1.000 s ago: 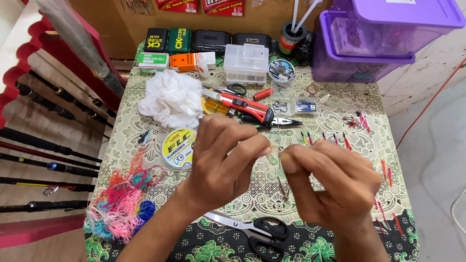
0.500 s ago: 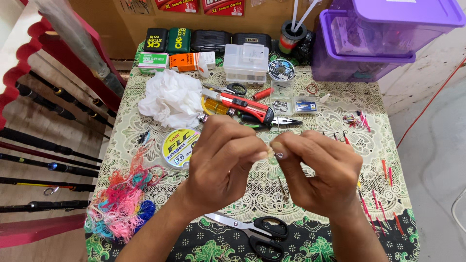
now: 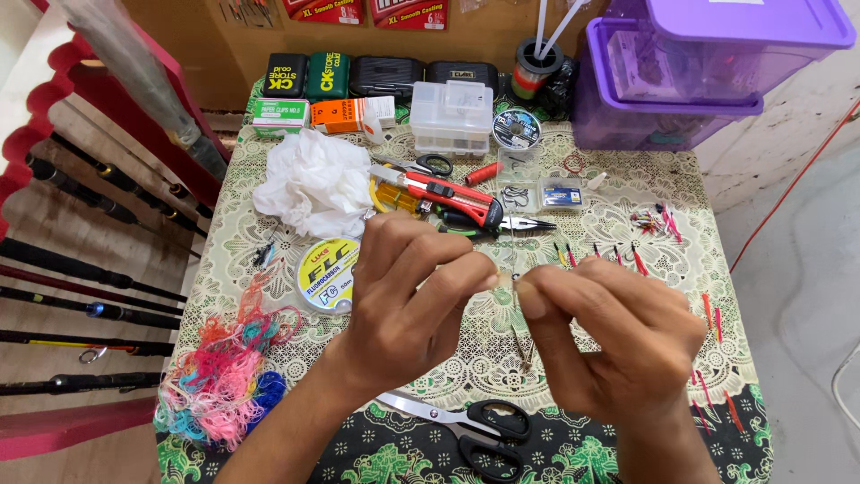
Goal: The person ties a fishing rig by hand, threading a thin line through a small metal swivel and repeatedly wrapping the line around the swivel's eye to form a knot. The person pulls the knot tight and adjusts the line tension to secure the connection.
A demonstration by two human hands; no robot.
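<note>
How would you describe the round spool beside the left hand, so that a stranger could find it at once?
Start at the crumpled white tissue on the left half of the patterned table. Just below it, beside the left hand, lies the spool, flat on the cloth. It is the only yellow disc with a white centre; the other spool near the clear box is dark.

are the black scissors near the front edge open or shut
Shut. The black scissors lie flat on the table, blades together in a single point, handle loops side by side.

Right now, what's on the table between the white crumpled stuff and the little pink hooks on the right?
In the head view, a red utility knife and pliers lie between the white tissue and the pink hooks.
</note>
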